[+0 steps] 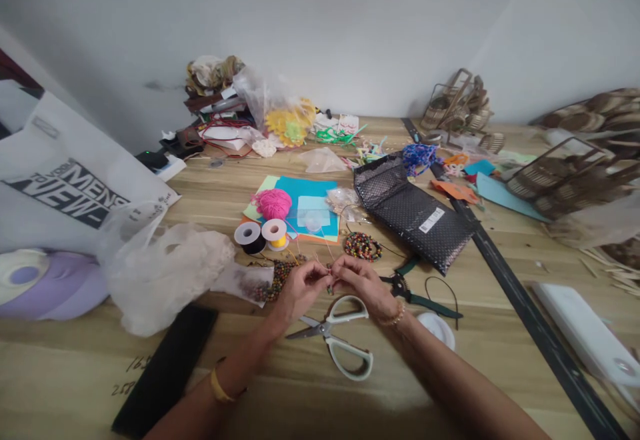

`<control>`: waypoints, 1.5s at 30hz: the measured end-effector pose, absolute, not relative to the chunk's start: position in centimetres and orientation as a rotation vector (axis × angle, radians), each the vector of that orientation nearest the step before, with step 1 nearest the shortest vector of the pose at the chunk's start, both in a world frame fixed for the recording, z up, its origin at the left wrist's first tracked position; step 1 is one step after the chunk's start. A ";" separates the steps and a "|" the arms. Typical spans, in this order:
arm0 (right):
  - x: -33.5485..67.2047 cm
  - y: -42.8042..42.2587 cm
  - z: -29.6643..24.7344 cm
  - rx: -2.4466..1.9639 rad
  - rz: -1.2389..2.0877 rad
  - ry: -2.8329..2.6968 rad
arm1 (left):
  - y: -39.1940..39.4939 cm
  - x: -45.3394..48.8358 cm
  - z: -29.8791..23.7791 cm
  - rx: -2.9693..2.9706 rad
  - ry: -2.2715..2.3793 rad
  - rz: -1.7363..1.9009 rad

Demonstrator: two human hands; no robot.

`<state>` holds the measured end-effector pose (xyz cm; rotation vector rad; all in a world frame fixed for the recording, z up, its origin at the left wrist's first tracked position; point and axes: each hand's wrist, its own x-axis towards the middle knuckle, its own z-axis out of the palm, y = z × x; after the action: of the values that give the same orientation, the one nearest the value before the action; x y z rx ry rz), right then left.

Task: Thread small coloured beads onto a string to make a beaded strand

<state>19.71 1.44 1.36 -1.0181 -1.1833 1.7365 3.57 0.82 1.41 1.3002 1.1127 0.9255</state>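
My left hand [303, 290] and my right hand [364, 285] meet fingertip to fingertip, both pinching a thin pale cord [327, 247]. A few small beads seem to hang at the fingertips, partly hidden. Open scissors [326, 329] with white handles lie just below the hands. Left of them, a mass of multicoloured beads [281, 279] spills by a small clear bag [247, 283]. A coiled string of beads [363, 247] rests beyond my right hand. Green-handled pliers [400, 285] lie beside that hand, close to a white round lid [437, 331].
Behind the hands are a black thread spool [251, 240], a yellow thread spool [275, 232], pink yarn [274, 204] and coloured paper [300, 190]. A black bubble mailer [415, 217] lies right. Left stand a plastic bag [165, 270] and black case [167, 367]. Baskets [457, 103] stand at the back.
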 end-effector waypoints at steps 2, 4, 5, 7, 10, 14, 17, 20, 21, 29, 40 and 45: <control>20.0 1.2 1.5 -1.022 1.703 -1.287 | 0.6 3.2 1.0 1.288 1.106 0.942; 20.6 0.8 2.0 -1.045 1.605 -1.447 | 0.5 2.9 0.5 1.213 1.057 0.970; 20.9 0.4 2.2 -1.084 1.492 -1.574 | 0.5 2.7 0.2 1.163 1.023 0.986; 21.6 -0.5 2.9 -1.183 1.226 -1.868 | 0.5 2.4 -0.3 1.037 0.953 1.030; 22.0 -2.6 3.7 -1.210 0.900 -2.232 | 0.6 2.1 -0.6 0.789 0.868 1.068; 21.4 -5.6 4.2 -1.162 0.733 -2.560 | 0.7 1.8 -0.2 0.616 0.801 1.067; 21.0 -7.1 4.0 -1.223 0.585 -2.637 | 0.9 1.4 -0.1 0.619 0.807 1.078; 20.9 -7.7 3.6 -1.261 0.487 -2.693 | 1.1 1.1 -0.5 0.675 0.840 1.061; 20.9 -7.8 3.6 -1.274 0.487 -2.708 | 1.1 1.0 -0.7 0.699 0.858 1.048; 21.0 -8.3 2.7 -1.372 0.474 -2.718 | 1.1 0.8 -1.2 0.759 0.977 1.055; 24.6 -8.9 3.2 -1.392 0.685 -2.562 | 1.2 1.0 -0.7 0.625 0.923 1.061; 27.3 -8.2 3.6 -1.493 0.769 -2.405 | 1.2 1.1 -0.8 0.537 0.932 1.109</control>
<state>27.30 -8.23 3.60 -1.4929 -2.4049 0.7694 1.05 1.19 -0.81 0.5373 0.9323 1.1086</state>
